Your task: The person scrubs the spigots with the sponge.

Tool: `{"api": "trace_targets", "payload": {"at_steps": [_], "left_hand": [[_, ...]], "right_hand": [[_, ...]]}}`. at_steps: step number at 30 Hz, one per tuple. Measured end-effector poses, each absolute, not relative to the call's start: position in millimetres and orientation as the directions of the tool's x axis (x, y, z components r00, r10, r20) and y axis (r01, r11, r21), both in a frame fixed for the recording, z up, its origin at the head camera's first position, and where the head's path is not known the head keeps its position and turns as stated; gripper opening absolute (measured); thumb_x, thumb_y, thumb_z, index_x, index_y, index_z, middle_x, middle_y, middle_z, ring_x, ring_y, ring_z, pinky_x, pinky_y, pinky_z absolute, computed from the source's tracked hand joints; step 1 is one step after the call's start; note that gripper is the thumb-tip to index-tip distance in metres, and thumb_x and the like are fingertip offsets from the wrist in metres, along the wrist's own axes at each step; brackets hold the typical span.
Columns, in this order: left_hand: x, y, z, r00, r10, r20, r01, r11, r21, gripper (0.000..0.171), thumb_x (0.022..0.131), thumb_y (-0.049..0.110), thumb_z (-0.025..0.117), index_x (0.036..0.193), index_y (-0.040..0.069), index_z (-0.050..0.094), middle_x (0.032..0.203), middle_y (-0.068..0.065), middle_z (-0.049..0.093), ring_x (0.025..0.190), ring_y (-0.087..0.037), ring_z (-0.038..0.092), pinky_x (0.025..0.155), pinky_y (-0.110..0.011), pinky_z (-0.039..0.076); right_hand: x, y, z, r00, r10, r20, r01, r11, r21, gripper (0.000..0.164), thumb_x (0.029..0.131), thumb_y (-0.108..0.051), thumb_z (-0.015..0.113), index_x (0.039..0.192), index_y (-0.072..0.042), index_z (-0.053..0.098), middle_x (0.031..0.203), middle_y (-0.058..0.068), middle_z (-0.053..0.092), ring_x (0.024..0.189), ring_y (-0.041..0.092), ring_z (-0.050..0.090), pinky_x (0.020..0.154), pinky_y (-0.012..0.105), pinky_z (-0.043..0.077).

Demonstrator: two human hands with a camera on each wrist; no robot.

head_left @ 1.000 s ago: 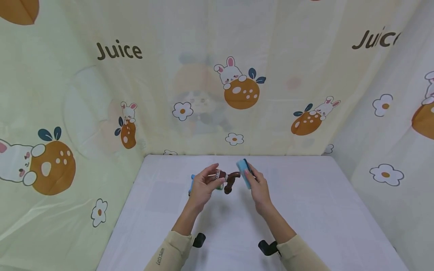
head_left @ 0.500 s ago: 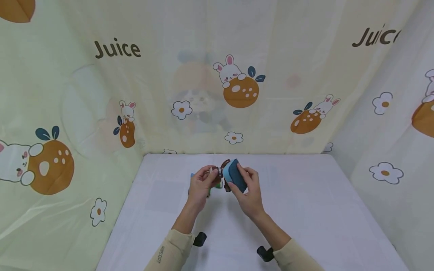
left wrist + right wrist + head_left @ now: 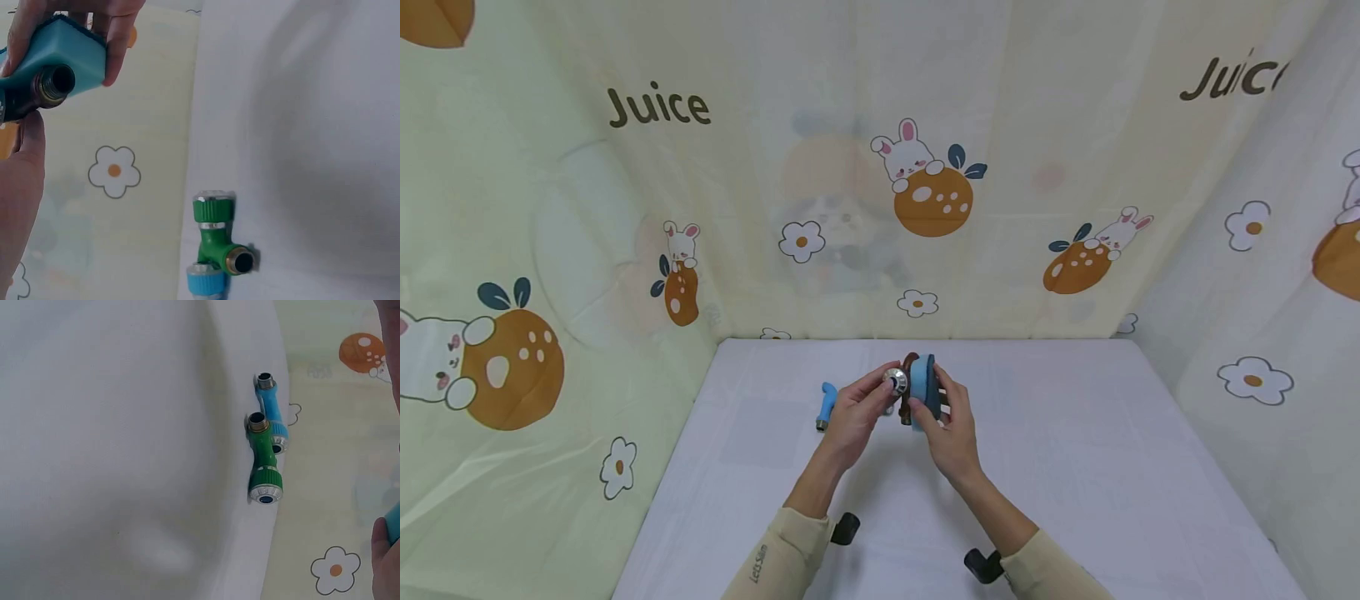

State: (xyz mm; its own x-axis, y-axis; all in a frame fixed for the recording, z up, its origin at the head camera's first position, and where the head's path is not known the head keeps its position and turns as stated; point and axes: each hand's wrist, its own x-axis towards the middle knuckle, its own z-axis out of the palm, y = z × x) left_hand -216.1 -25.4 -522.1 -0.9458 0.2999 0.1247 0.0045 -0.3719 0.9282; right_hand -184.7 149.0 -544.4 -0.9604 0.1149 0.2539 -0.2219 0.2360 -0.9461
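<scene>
In the head view my left hand (image 3: 853,417) grips a brown angle valve (image 3: 906,410) by its silver-faced knob, above the table. My right hand (image 3: 953,433) holds a two-tone blue sponge (image 3: 919,379) against the valve's right side, thumb in front and fingers behind. The left wrist view shows the valve's open threaded end (image 3: 57,83) in front of the light blue sponge (image 3: 84,53). A green angle valve (image 3: 214,244) and a blue angle valve (image 3: 269,403) lie on the table, near the left hand; the head view mostly hides the green one.
The table (image 3: 1075,467) has a white cover. Behind it hangs a curtain (image 3: 1000,275) printed with rabbits, oranges and flowers, with another stretch on each side. A black camera mount sits at each wrist.
The sponge has moved left from beside the brown valve to press against it. The valve has turned, so its silver knob face shows. More of the blue valve is visible.
</scene>
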Motion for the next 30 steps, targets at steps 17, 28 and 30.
{"api": "trace_targets", "payload": {"at_steps": [17, 28, 30], "left_hand": [[-215.0, -23.3, -524.7, -0.913, 0.328, 0.242, 0.257, 0.002, 0.966, 0.050, 0.096, 0.017, 0.076, 0.143, 0.031, 0.064, 0.133, -0.003, 0.064, 0.120, -0.024, 0.069, 0.096, -0.030, 0.059], [-215.4, -23.9, -529.3, -0.920, 0.186, 0.344, 0.368, 0.109, 0.924, 0.044, 0.091, 0.009, 0.081, 0.133, 0.017, 0.070, 0.119, -0.008, 0.074, 0.101, -0.022, 0.076, 0.082, -0.025, 0.062], [-215.8, -24.8, -529.3, -0.923, 0.161, 0.350, 0.367, 0.094, 0.925, 0.039, 0.090, 0.008, 0.081, 0.128, 0.016, 0.073, 0.118, -0.008, 0.077, 0.100, -0.021, 0.077, 0.079, -0.026, 0.062]], "right_hand": [[-184.6, 153.6, -542.9, -0.987, 0.021, 0.159, -0.155, 0.140, -0.978, 0.056, 0.107, -0.028, 0.059, 0.159, -0.023, 0.040, 0.153, 0.007, 0.048, 0.126, 0.026, 0.051, 0.098, 0.031, 0.049], [-187.1, 164.2, -538.9, -0.966, 0.106, 0.237, -0.215, 0.181, -0.960, 0.055, 0.104, -0.027, 0.065, 0.156, -0.026, 0.047, 0.144, 0.006, 0.051, 0.119, 0.021, 0.051, 0.090, 0.023, 0.051], [-186.1, 166.1, -537.4, -0.954, 0.120, 0.275, -0.248, 0.203, -0.947, 0.055, 0.103, -0.024, 0.068, 0.155, -0.028, 0.049, 0.142, 0.006, 0.052, 0.119, 0.020, 0.050, 0.090, 0.025, 0.051]]}}
